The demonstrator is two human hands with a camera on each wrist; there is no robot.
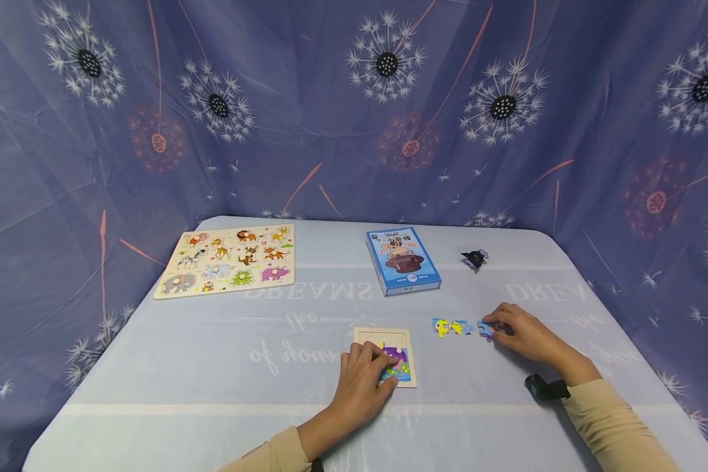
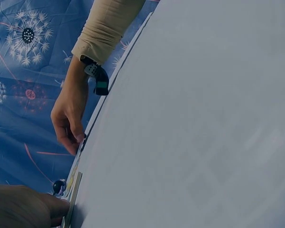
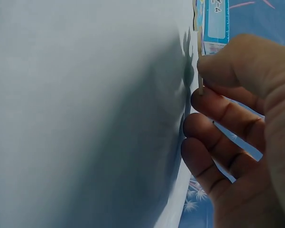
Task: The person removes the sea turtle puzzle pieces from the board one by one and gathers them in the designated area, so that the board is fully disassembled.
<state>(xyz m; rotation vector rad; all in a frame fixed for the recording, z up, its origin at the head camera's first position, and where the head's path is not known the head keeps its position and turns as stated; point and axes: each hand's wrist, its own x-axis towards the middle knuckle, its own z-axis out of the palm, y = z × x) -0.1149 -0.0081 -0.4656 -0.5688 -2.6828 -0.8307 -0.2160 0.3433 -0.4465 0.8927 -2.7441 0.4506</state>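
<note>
In the head view, my left hand (image 1: 361, 383) lies over the left side of a small square wooden jigsaw tray (image 1: 413, 375), fingers bent across it and thumb at its lower part. Colourful pieces (image 1: 402, 372) fill the tray's lower right; my hand covers some of the rest. To the right, my right hand (image 1: 525, 333) pinches a blue jigsaw piece (image 1: 485, 329) between thumb and index finger. The right wrist view shows that piece edge-on (image 3: 200, 84), its other fingers loosely bent. Two yellow-and-blue jigsaw pieces (image 1: 441, 327) (image 1: 461, 327) lie just left of it.
A blue picture box (image 1: 410, 283) stands behind the tray. At the back left lies a wooden animal board (image 1: 224, 262). A small black-and-purple object (image 1: 475, 258) sits at the back right. A dandelion-print curtain (image 1: 307, 118) hangs behind the cloth-covered table (image 1: 212, 367).
</note>
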